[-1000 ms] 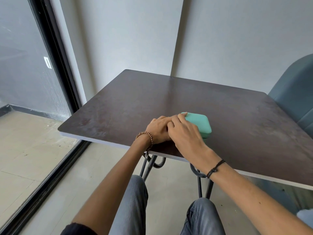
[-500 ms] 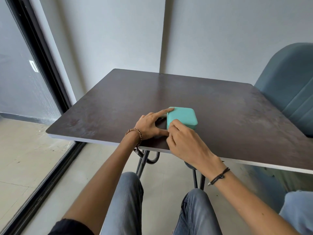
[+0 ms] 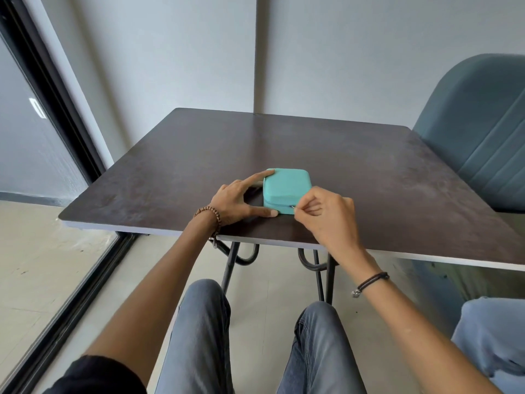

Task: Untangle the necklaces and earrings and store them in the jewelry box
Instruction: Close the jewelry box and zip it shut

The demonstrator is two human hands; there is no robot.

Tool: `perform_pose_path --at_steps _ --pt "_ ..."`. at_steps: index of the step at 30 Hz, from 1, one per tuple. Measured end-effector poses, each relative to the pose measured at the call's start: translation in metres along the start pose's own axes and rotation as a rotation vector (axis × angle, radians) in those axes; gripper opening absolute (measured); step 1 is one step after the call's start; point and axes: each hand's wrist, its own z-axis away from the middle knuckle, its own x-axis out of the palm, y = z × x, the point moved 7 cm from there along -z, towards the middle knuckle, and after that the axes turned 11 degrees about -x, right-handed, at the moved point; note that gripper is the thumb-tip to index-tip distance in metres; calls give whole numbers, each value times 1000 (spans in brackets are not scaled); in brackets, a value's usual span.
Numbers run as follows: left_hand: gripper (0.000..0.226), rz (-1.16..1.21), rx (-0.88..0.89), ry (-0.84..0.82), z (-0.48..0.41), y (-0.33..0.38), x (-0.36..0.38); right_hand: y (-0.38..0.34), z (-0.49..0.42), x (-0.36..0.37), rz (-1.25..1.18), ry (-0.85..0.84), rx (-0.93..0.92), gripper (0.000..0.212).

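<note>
At the near edge of a dark brown square tabletop [image 3: 369, 166], we see a small teal jewelry box with rounded corners [image 3: 287, 186] lying flat with its lid down, set between the person's two hands; the left hand [image 3: 233, 203] is spread wide, its straight index finger touching the box's far left corner and its straight thumb lying on the table against the near left corner, so that the two bracket the box's left side; the remaining fingers are folded under the palm, and we cannot tell whether they touch the table; the right hand [image 3: 326, 217] is drawn into a pinch, thumb and index fingertip closed on the small metal zipper pull [image 3: 292, 207] at the box's near right corner, with the other fingers curled loosely behind; both forearms reach forward from the bottom of the view over knees in blue-grey jeans [image 3: 199, 336], the left wrist resting at the table's front edge and the right wrist raised just above it; a brown bead bracelet [image 3: 211, 214] circles the left wrist and a dark cord bracelet [image 3: 372, 281] the right; a blue-grey padded chair [image 3: 477, 137] stands at the table's right side.
</note>
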Motion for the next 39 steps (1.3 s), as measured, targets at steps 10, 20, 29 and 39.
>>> perform_pose_path --at_steps 10,20,29,39 --pt "91 68 -14 40 3 9 4 24 2 -13 -151 -17 25 11" --pt "76 203 -20 61 -6 10 9 35 -4 -23 -217 -41 55 19" --pt "73 240 -35 55 -6 10 8 60 -14 -34 -284 -88 130 34" --pt "71 285 -33 48 -6 10 7 75 -56 -30 -85 -60 100 32"
